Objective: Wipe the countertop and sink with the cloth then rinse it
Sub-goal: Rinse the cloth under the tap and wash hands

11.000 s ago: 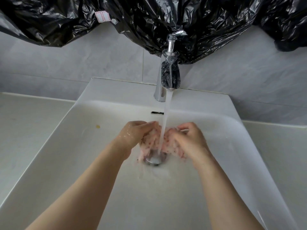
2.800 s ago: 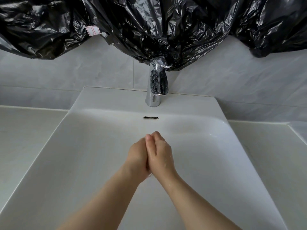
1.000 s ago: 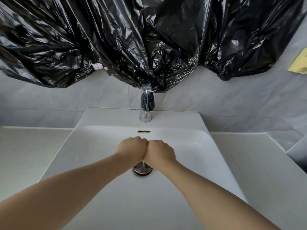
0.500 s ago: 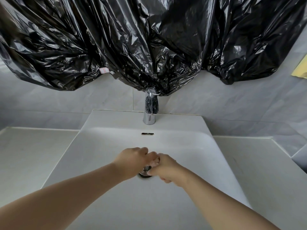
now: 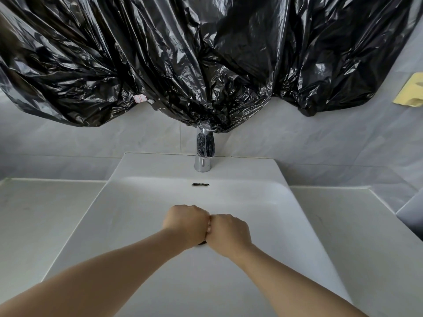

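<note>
Over the middle of the white sink [image 5: 137, 225], two bare forearms reach in and two fists meet knuckle to knuckle: the left hand [image 5: 185, 224] and the right hand [image 5: 230, 233], both clenched tight. Between the touching fists only a thin pinkish sliver shows — the cloth [image 5: 208, 226], almost wholly hidden inside the two grips, held above the basin floor. A dark edge of the drain [image 5: 202, 243] peeks out just beneath the hands.

One chrome tap [image 5: 203, 154] stands on the back ledge of the sink, with no water running from it; one dark overflow slot [image 5: 200, 184] lies just below it in the rear basin wall. Two stretches of pale countertop [image 5: 34, 213] flank the sink, one on each side. The wall behind is faced with grey tiles [image 5: 320, 143].

Crumpled black plastic sheeting [image 5: 183, 53] hangs across the upper wall, its lowest fold touching the top of the tap. One small white label with red outlines [image 5: 140, 98] is stuck on it; any writing is too small to read. One yellow item [image 5: 410, 90] is cut off at the right edge.
</note>
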### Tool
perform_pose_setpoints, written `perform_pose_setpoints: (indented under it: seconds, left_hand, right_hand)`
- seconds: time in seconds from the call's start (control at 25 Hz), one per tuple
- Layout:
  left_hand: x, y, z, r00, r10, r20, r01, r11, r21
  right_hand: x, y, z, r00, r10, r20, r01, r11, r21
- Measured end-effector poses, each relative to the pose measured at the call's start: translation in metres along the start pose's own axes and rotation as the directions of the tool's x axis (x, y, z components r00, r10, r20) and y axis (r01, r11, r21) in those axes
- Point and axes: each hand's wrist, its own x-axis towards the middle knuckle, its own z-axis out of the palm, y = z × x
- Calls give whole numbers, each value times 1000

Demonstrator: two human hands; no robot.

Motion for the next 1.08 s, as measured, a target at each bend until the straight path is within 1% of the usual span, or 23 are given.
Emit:
perform_pose_setpoints:
  seconds: [0.08, 0.12, 0.16, 0.2, 0.24, 0.28, 0.32, 0.36, 0.4, 0.44, 0.52, 0.6, 0.64, 0.68, 0.72, 0.76, 0.8, 0.84, 0.92, 0.96, 1.0, 1.08]
  left_hand:
    - [3, 0, -6, 992, -100, 73, 106, 991, -77]
    - [5, -2, -7, 985, -136, 106, 151, 977, -149]
    - [5, -6, -7, 980, -147, 135, 176, 955, -240]
    - [5, -11, -6, 975, -131, 177, 187, 917, -353]
    - [3, -17, -7, 973, -99, 210, 194, 844, -500]
    - [0, -23, -8, 970, -57, 236, 203, 724, -659]
    - [-4, -28, -10, 967, -1, 256, 212, 562, -799]
    - [-8, -32, -13, 960, 66, 271, 225, 387, -894]
    - [-12, -34, -16, 956, 127, 263, 230, 227, -946]
    - [-14, -36, -17, 959, 153, 239, 224, 112, -968]
    - [-16, -39, -17, 977, 101, 189, 192, -24, -981]
    - [-16, -40, -16, 982, 36, 187, 190, -160, -968]
    - [-17, -41, -18, 980, 11, 197, 193, -241, -951]
    - [-18, -41, -20, 978, -12, 206, 191, -328, -925]
    - [-19, -40, -24, 977, -26, 214, 185, -409, -894]
    - [-21, -38, -27, 976, -33, 216, 177, -462, -869]
    - [-23, -36, -30, 978, -32, 206, 164, -489, -857]
    - [-25, -34, -34, 982, -26, 185, 147, -505, -850]
    - [-30, -30, -44, 994, 3, 111, 96, -521, -848]
    - [-33, -29, -50, 997, 14, 70, 66, -531, -845]
    - [-35, -31, -53, 999, 8, 43, 41, -533, -845]
    - [-37, -36, -55, 998, -34, 56, 31, -509, -860]
  right_hand:
    - [-1, 3, -3, 997, -46, -67, 48, 999, 24]
    - [-1, 3, -7, 996, -80, -44, 82, 996, 45]
    - [0, 7, -10, 996, -90, 6, 88, 985, 151]
    - [0, 10, -16, 995, -73, 64, 47, 941, 334]
    - [-2, 12, -24, 990, -48, 134, -30, 849, 528]
    - [-3, 16, -28, 983, -25, 184, -106, 739, 665]
    - [-4, 20, -31, 978, -6, 208, -150, 671, 726]
    - [-4, 25, -30, 983, -1, 183, -137, 659, 739]
    - [-5, 28, -29, 986, 10, 165, -134, 632, 763]
    - [-6, 28, -29, 989, 30, 145, -135, 594, 793]
    - [-6, 26, -32, 987, 112, 117, -157, 476, 865]
    - [-5, 27, -37, 976, 195, 95, -160, 353, 922]
    - [-7, 27, -41, 973, 205, 105, -167, 311, 936]
    - [-10, 28, -45, 975, 193, 109, -167, 319, 933]
    - [-14, 27, -49, 980, 168, 105, -162, 374, 913]
    - [-18, 25, -53, 985, 139, 99, -151, 441, 885]
    - [-22, 21, -56, 989, 115, 91, -136, 488, 862]
    - [-24, 18, -58, 992, 95, 82, -119, 503, 856]
    - [-25, 11, -58, 996, 64, 57, -81, 493, 866]
    - [-23, 9, -57, 998, 61, 24, -52, 501, 864]
    - [-21, 7, -56, 997, 76, -28, -17, 531, 847]
    - [-18, 5, -56, 989, 107, -102, 25, 562, 827]
